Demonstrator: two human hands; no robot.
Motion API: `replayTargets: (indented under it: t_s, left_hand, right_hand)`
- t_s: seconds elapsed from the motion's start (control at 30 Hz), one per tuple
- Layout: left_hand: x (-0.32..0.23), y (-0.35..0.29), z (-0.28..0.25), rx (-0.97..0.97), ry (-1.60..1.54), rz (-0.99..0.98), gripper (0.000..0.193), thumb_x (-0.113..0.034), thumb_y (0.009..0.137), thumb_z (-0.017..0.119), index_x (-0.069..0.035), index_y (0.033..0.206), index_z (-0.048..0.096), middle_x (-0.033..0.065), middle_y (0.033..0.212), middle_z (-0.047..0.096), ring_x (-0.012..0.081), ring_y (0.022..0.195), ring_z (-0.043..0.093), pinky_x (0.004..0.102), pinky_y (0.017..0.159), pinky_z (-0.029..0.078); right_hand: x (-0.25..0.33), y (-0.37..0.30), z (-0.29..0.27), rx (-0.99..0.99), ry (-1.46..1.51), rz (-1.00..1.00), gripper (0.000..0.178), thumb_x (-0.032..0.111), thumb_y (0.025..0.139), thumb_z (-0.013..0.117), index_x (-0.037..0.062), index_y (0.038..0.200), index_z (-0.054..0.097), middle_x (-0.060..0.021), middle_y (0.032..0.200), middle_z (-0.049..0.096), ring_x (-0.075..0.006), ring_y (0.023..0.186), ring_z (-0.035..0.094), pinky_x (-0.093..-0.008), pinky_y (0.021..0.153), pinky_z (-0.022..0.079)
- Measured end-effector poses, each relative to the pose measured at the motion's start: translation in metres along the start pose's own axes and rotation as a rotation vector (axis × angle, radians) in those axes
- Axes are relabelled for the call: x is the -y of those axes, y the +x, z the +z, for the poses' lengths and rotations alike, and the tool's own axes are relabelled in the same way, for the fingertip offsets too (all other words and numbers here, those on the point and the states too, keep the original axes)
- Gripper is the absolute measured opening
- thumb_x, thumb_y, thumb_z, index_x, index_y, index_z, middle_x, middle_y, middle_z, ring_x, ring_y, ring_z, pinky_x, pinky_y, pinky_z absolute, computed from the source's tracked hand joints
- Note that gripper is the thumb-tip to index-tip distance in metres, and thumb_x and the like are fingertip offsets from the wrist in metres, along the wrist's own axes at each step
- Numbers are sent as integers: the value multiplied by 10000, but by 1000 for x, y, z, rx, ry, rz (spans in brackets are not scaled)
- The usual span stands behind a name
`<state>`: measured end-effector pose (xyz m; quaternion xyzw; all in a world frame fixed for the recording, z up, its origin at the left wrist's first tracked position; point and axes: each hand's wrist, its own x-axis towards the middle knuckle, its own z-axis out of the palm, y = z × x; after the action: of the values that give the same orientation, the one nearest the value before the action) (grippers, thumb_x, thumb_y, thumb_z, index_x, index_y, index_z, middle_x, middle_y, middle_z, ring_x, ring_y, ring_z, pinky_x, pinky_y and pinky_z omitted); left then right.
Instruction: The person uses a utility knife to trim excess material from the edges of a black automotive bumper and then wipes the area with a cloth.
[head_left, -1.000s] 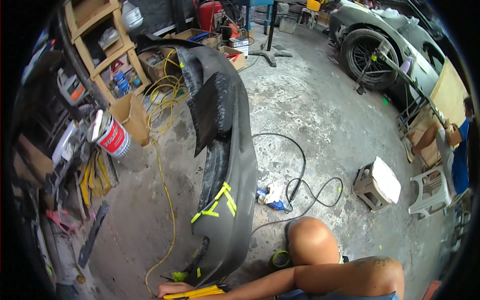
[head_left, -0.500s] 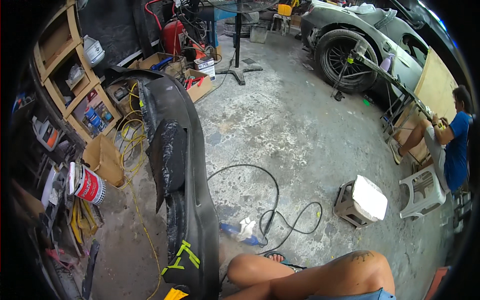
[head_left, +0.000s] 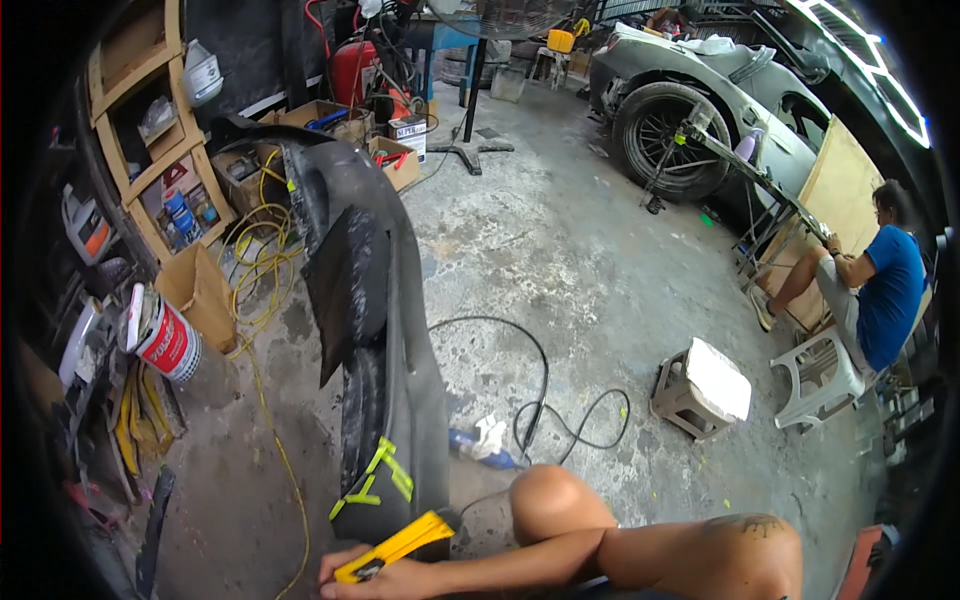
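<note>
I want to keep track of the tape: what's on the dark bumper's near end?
Yellow-green tape strips lie on the dark bumper's near end. The yellow tool in the person's hand blocks part of that end, hiding whatever lies behind.

Lower edge partly cuts off right grip (head_left: 398, 580)

Silver car (head_left: 745, 100) back right; person in blue tee (head_left: 893, 290) sat nr it on a white plastic stool (head_left: 820, 375). Red-and-white bkt (head_left: 170, 345) beside a cardbd box (head_left: 200, 297), left, w/ a wooden shelf (head_left: 162, 171) behind. Fan (head_left: 474, 95), prob., top cut off.
</note>
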<state>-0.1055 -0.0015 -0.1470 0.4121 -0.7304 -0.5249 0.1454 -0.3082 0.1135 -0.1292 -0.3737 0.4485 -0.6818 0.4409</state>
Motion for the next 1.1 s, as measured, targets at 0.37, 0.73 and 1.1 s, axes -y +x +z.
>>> replayTargets:
  t_s: [0.37, 0.73, 1.1]
  left_hand:
    - [75, -18, -149, 73, -125, 103, 710, -100, 661, 896, -19, 1287, 572, 153, 1362, 576, 267, 1315, 504, 389, 1123, 367]
    - [53, -56, -67, -639, -652, 128, 496, -286, 1032, 578, -7, 1407, 413, 152, 1470, 466, 219, 1351, 437, 374, 1152, 314]
    - [77, 1, -33, -1071, -985, 326, 712, -642, 1043, 240, -26, 1113, 589, 146, 1129, 613, 261, 1151, 558, 427, 1028, 449]
  right_hand:
    - [-11, 25, 90, -317, -214, 142, 164, 168, 905, 748, 43, 934, 645, -46, 844, 624, -110, 778, 577, -274, 678, 464]
    - [-50, 19, 134, -250, -69, 119, 124, 74, 914, 650, 48, 894, 530, -38, 809, 537, -102, 719, 509, -251, 657, 415]
    - [11, 46, 58, -468, -175, -252, 176, 175, 1000, 589, 91, 891, 478, -11, 806, 441, -106, 656, 424, -296, 634, 395]
